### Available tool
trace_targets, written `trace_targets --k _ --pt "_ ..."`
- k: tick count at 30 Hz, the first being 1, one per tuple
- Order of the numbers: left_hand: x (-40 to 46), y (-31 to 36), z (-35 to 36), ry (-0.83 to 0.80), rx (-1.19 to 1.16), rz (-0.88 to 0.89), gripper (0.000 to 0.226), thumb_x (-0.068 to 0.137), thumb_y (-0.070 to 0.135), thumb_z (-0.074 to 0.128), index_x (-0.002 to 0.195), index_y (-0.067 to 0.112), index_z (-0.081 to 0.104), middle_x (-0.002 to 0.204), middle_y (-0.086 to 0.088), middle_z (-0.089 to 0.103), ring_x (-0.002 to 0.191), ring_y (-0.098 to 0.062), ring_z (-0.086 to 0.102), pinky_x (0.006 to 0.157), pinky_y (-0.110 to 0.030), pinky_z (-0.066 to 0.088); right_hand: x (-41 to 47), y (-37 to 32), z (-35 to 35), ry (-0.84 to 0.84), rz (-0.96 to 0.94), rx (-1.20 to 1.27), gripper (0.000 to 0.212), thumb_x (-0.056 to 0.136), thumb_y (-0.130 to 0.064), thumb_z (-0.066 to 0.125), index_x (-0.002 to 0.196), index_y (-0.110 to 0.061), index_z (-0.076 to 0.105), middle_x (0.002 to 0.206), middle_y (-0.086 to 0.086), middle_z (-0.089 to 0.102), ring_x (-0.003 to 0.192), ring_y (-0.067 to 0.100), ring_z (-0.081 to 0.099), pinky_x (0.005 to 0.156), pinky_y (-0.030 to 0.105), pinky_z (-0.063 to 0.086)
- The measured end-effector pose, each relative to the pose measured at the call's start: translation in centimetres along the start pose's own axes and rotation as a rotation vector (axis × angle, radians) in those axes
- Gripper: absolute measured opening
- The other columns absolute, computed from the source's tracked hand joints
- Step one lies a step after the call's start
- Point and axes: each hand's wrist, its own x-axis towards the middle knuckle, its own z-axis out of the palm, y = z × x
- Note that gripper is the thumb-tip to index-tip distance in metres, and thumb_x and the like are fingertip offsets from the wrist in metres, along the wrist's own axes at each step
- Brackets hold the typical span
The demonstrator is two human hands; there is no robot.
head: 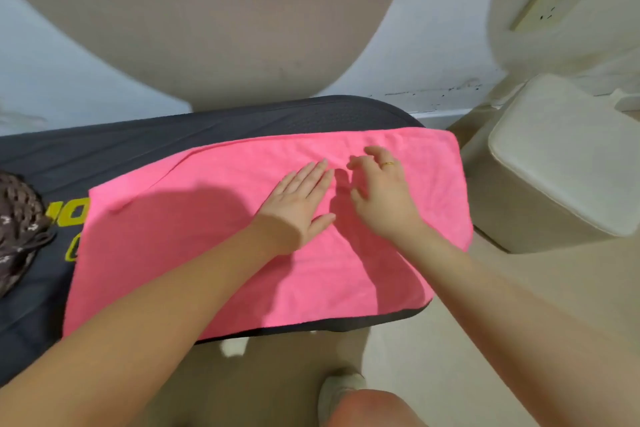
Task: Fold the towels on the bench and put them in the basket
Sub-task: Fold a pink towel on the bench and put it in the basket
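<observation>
Towel (214, 253) lies lengthwise along bench (104, 149); flat left hand (298, 201), relaxed right hand (377, 198) atop.

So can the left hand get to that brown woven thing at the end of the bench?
Probably yes. The left hand lies flat on the pink towel, holding nothing, and only bare dark bench lies between it and the brown woven thing.
</observation>
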Motion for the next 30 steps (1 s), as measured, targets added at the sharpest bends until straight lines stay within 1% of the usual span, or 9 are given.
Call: trace_targets --k 2,3,7,12,15,18,21,25,30 --pt "-2.3 -3.4 -0.6 0.017 -0.011 -0.071 0.074 0.084 0.046 0.027 0.140 -0.001 0.034 0.150 -0.019 0.029 0.138 -0.033 0.032 0.114 -0.043 0.025 1.6 -4.2 2.7 -0.083 -0.164 0.035 0.045 0.077 -0.018 0.038 0.115 -0.003 0.057 0.139 0.020 0.041 0.130 0.034 0.036 0.108 0.039 0.032" --pt "-3.8 -5.4 -0.5 0.009 -0.027 -0.116 0.071 0.084 0.043 0.029 0.136 -0.005 0.039 0.145 -0.024 0.035 0.133 -0.037 0.038 0.111 -0.047 0.032 2.3 -6.4 4.0 -0.125 -0.224 0.043 0.042 0.078 -0.015 0.039 0.114 -0.004 0.058 0.139 0.019 0.041 0.129 0.034 0.037 0.107 0.038 0.033" --pt "-11.3 -11.5 -1.0 0.062 -0.074 -0.429 0.081 0.081 0.051 0.019 0.141 -0.002 0.031 0.150 -0.022 0.027 0.139 -0.036 0.027 0.114 -0.043 0.019 4.3 -13.3 9.2 -0.295 -0.395 0.133 0.033 0.084 -0.003 0.046 0.114 -0.008 0.059 0.120 0.017 0.051 0.111 0.032 0.050 0.094 0.040 0.042" --pt "-18.7 -15.1 -0.4 0.134 -0.075 -0.732 0.073 0.087 0.050 0.025 0.140 0.000 0.034 0.150 -0.019 0.027 0.139 -0.034 0.026 0.114 -0.044 0.020 5.5 -20.0 14.2 -0.373 -0.607 -0.034 0.041 0.093 -0.021 0.044 0.134 -0.021 0.044 0.121 0.010 0.057 0.111 0.029 0.055 0.085 0.038 0.045" --pt "-21.3 -15.1 0.3 0.212 -0.080 -0.915 0.055 0.094 0.040 0.044 0.134 0.003 0.042 0.148 -0.015 0.031 0.137 -0.030 0.027 0.112 -0.043 0.022 5.9 -22.7 16.3 -0.373 -0.716 -0.185 0.038 0.092 -0.031 0.048 0.127 -0.018 0.048 0.123 0.010 0.045 0.105 0.031 0.054 0.074 0.038 0.045" --pt "-22.2 -14.3 0.9 0.258 -0.055 -1.053 0.044 0.091 0.038 0.051 0.117 0.003 0.054 0.130 -0.017 0.044 0.120 -0.034 0.042 0.097 -0.044 0.035 6.4 -24.0 17.7 -0.300 -0.748 -0.276 0.025 0.092 -0.030 0.048 0.108 -0.011 0.050 0.119 0.013 0.040 0.089 0.035 0.055 0.060 0.037 0.037" --pt "-22.4 -13.7 1.1 0.294 -0.052 -1.130 0.040 0.090 0.042 0.050 0.102 0.004 0.057 0.114 -0.015 0.047 0.105 -0.034 0.046 0.084 -0.041 0.039 7.2 -24.8 18.1 -0.201 -0.773 -0.363 0.014 0.094 -0.018 0.042 0.102 -0.009 0.050 0.113 0.015 0.046 0.085 0.040 0.058 0.059 0.035 0.031" --pt "-22.7 -13.9 1.6 0.290 -0.156 -1.160 0.039 0.089 0.048 0.049 0.100 0.011 0.057 0.118 -0.007 0.040 0.110 -0.024 0.038 0.090 -0.033 0.033 8.8 -25.5 17.8 -0.166 -0.851 -0.541 0.022 0.095 -0.017 0.043 0.110 -0.006 0.055 0.114 0.015 0.056 0.099 0.041 0.059 0.067 0.036 0.036" --pt "-23.1 -13.9 1.7 0.302 -0.256 -1.053 0.027 0.091 0.037 0.051 0.088 0.011 0.058 0.113 -0.001 0.041 0.108 -0.021 0.037 0.090 -0.032 0.031 11.8 -25.2 16.2 -0.235 -0.736 -0.377 0.018 0.086 -0.005 0.047 0.101 -0.001 0.057 0.099 0.026 0.062 0.089 0.043 0.060 0.068 0.036 0.044"
